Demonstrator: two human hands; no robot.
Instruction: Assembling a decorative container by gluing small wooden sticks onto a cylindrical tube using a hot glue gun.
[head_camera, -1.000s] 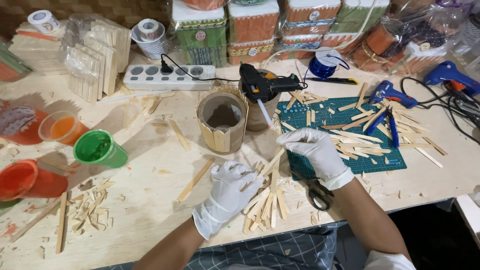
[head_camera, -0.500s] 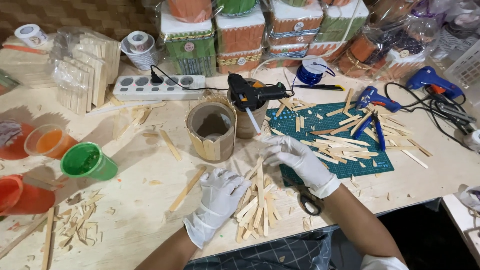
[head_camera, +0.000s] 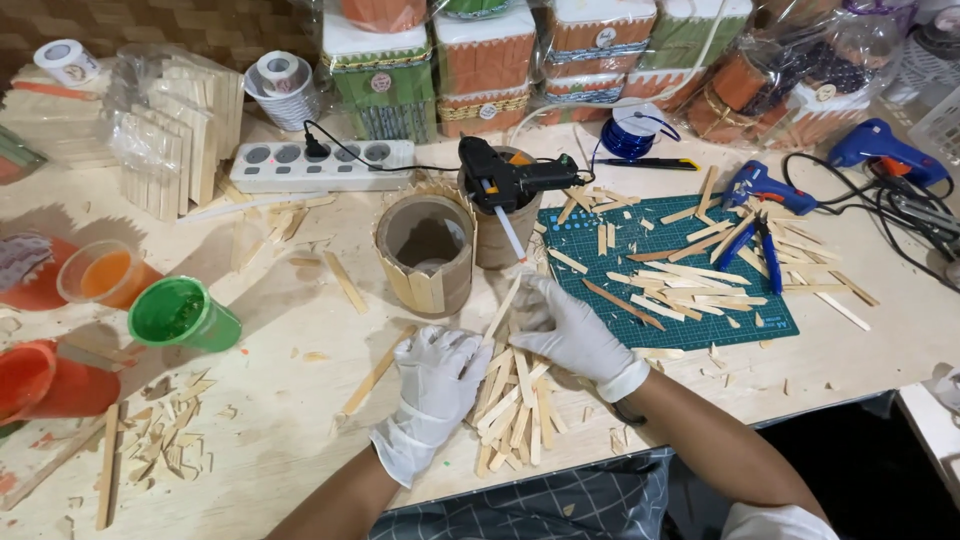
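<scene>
Both of my hands wear white gloves. My left hand (head_camera: 437, 385) pinches the lower end of a flat wooden stick (head_camera: 503, 307) that slants up toward the glue gun's nozzle. My right hand (head_camera: 568, 328) grips the same stick higher up with its fingertips. Under both hands, at the table's front edge, lies a pile of wooden sticks (head_camera: 517, 405). A cardboard tube (head_camera: 426, 256), partly clad in upright sticks, stands just beyond my left hand. The black glue gun (head_camera: 512, 180) rests nose-down on a cup behind it.
A green cutting mat (head_camera: 762, 324) strewn with sticks lies to the right, with blue glue guns (head_camera: 757, 184) and cables behind. Cups of green (head_camera: 180, 313), orange (head_camera: 103, 272) and red (head_camera: 25, 378) paint stand at left. A power strip (head_camera: 325, 164) and wrapped boxes line the back.
My right hand has come back from the mat's edge to meet my left hand over the pile. A single stick is now raised between them, pointing at the glue gun.
</scene>
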